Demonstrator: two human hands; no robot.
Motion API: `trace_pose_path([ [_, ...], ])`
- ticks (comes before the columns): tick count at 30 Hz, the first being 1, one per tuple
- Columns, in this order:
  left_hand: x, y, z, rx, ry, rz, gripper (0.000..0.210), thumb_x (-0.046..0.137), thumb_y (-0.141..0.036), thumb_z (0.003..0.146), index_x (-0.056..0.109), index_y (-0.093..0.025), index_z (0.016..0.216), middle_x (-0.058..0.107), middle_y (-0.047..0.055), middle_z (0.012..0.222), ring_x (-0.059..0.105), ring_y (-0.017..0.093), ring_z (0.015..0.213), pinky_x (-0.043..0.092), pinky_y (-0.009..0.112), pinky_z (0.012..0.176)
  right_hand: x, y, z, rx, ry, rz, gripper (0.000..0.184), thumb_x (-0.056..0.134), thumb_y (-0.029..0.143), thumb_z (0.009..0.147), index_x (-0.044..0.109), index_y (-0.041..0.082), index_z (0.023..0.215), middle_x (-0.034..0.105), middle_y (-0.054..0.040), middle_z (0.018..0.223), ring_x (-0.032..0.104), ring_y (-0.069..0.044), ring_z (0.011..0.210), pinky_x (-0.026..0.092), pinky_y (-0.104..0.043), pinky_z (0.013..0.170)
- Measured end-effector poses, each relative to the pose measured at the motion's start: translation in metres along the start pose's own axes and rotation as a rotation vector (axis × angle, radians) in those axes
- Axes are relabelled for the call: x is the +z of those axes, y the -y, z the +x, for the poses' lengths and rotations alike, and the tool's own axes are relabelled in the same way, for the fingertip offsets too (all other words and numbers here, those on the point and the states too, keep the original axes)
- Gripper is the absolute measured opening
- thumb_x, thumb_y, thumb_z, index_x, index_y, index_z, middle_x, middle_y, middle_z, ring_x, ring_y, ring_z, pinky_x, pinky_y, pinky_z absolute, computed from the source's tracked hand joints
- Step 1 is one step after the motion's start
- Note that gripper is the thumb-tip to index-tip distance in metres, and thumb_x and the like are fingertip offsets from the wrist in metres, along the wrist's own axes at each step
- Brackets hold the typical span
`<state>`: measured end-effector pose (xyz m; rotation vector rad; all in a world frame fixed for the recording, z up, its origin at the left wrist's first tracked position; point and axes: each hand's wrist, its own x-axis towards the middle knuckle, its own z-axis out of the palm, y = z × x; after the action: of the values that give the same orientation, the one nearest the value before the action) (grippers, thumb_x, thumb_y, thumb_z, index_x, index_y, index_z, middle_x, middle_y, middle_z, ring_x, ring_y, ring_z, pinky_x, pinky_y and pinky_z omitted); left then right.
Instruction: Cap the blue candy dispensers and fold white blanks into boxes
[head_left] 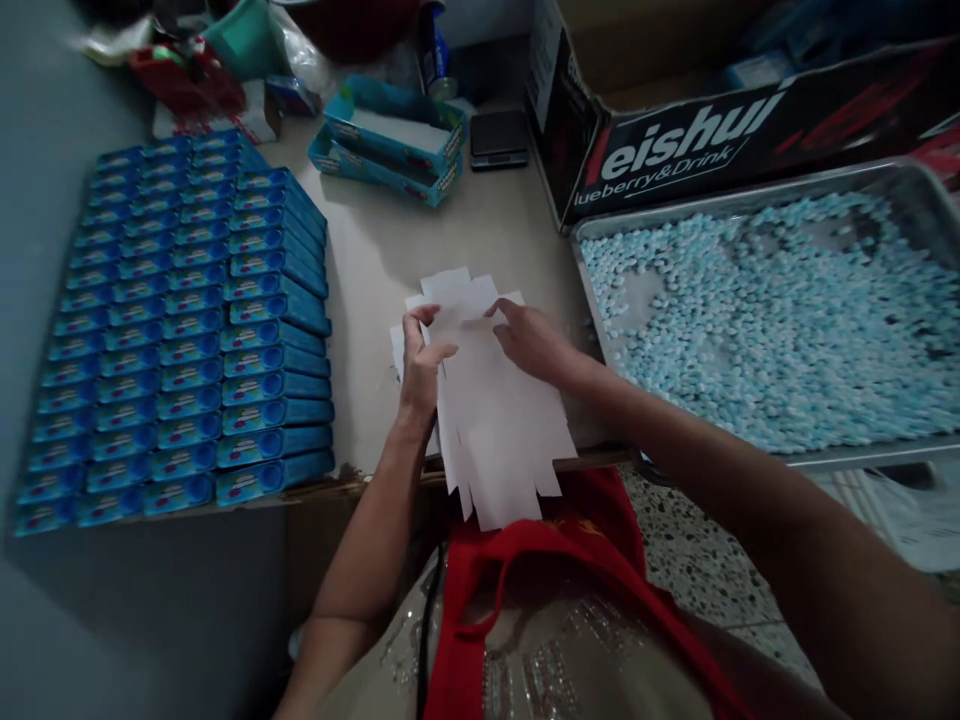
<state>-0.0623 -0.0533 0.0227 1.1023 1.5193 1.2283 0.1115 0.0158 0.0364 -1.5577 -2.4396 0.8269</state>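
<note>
White die-cut carton blanks lie in a loose overlapping stack at the table's near edge, plain side up, reaching over the edge toward my lap. My left hand is closed around the left side of the top blank, its thumb and forefinger curving over the far part. At the far right corner my right hand has its bent forefinger and thumb at a slightly raised flap, the other fingers tucked in. How firmly the right fingertips pinch the flap is hard to see.
Blue filled boxes stand in tight rows at the left. Two open blue trays are stacked at the back, beside a dark flat device. At the right sits a metal tray of light-blue pieces, before a large cardboard box.
</note>
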Motion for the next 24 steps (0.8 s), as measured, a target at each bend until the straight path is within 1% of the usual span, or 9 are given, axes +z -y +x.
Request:
trace_pose_path([
  [4,0.009,-0.004,0.000,0.033,-0.086,-0.024,0.058,0.068,-0.052,0.092,0.046,-0.033,0.143,0.056,0.007,0.135,0.059,0.025,0.117,0.050,0.038,0.101,0.001,0.015,-0.010,0.047,-0.044,-0.117,0.048,0.043,0.011,0.089,0.055,0.013,0.136,0.077,-0.0177,0.105,0.070,-0.029,0.088,0.049,-0.038,0.078],
  [6,0.015,-0.007,0.001,0.046,-0.122,-0.009,0.053,0.064,-0.063,0.095,0.052,-0.030,0.135,0.059,0.007,0.126,0.058,0.024,0.114,0.049,0.036,0.098,0.004,0.016,-0.012,0.049,-0.108,-0.075,0.052,0.044,0.011,0.086,0.052,0.014,0.137,0.077,-0.0153,0.101,0.069,-0.029,0.088,0.049,-0.039,0.079],
  [8,0.021,-0.009,0.001,0.060,-0.201,0.037,0.047,0.055,-0.069,0.098,0.060,-0.027,0.117,0.061,0.006,0.113,0.058,0.022,0.109,0.048,0.033,0.094,0.007,0.015,-0.015,0.039,-0.142,-0.018,0.053,0.045,0.014,0.086,0.049,0.017,0.138,0.076,-0.0128,0.098,0.069,-0.029,0.088,0.050,-0.040,0.081],
  [10,0.027,-0.008,-0.001,0.075,-0.299,0.101,0.046,0.048,-0.069,0.101,0.061,-0.025,0.099,0.060,0.004,0.100,0.057,0.020,0.101,0.047,0.031,0.090,0.009,0.012,-0.020,0.032,-0.130,0.015,0.053,0.046,0.017,0.086,0.048,0.017,0.140,0.075,-0.0125,0.097,0.070,-0.031,0.090,0.050,-0.042,0.084],
  [12,0.031,-0.007,-0.002,0.091,-0.357,0.135,0.045,0.046,-0.064,0.103,0.059,-0.024,0.089,0.061,0.003,0.092,0.057,0.019,0.094,0.046,0.030,0.088,0.010,0.010,-0.023,0.049,-0.110,0.044,0.058,0.049,0.019,0.086,0.044,0.017,0.144,0.075,-0.0143,0.102,0.070,-0.033,0.094,0.051,-0.044,0.086],
  [15,0.033,-0.006,0.001,0.083,-0.353,0.091,0.041,0.048,-0.057,0.105,0.060,-0.024,0.085,0.066,0.003,0.091,0.058,0.018,0.089,0.046,0.030,0.086,0.011,0.007,-0.022,0.078,-0.126,0.092,0.070,0.052,0.020,0.085,0.036,0.014,0.153,0.074,-0.0186,0.113,0.069,-0.035,0.100,0.052,-0.047,0.089],
  [18,0.032,-0.008,0.003,0.037,-0.341,0.022,0.034,0.055,-0.053,0.102,0.064,-0.023,0.088,0.071,0.003,0.097,0.062,0.018,0.097,0.048,0.030,0.088,0.013,0.007,-0.020,0.029,-0.129,0.083,0.073,0.048,0.020,0.086,0.032,0.013,0.157,0.075,-0.0193,0.114,0.069,-0.034,0.098,0.052,-0.048,0.091],
  [22,0.027,-0.008,0.003,0.021,-0.359,-0.065,0.029,0.066,-0.050,0.096,0.068,-0.025,0.113,0.073,0.002,0.107,0.065,0.018,0.102,0.051,0.029,0.089,0.011,0.013,-0.024,-0.049,-0.070,0.049,0.082,0.045,0.018,0.087,0.021,0.008,0.164,0.076,-0.0212,0.112,0.070,-0.033,0.092,0.052,-0.050,0.091],
  [24,0.023,-0.007,0.004,0.002,-0.363,-0.092,0.029,0.064,-0.051,0.098,0.070,-0.024,0.106,0.073,0.003,0.100,0.066,0.017,0.095,0.052,0.028,0.084,0.008,0.015,-0.026,-0.075,-0.041,0.030,0.085,0.044,0.017,0.087,0.017,0.007,0.166,0.076,-0.0216,0.110,0.070,-0.033,0.089,0.052,-0.050,0.090],
])
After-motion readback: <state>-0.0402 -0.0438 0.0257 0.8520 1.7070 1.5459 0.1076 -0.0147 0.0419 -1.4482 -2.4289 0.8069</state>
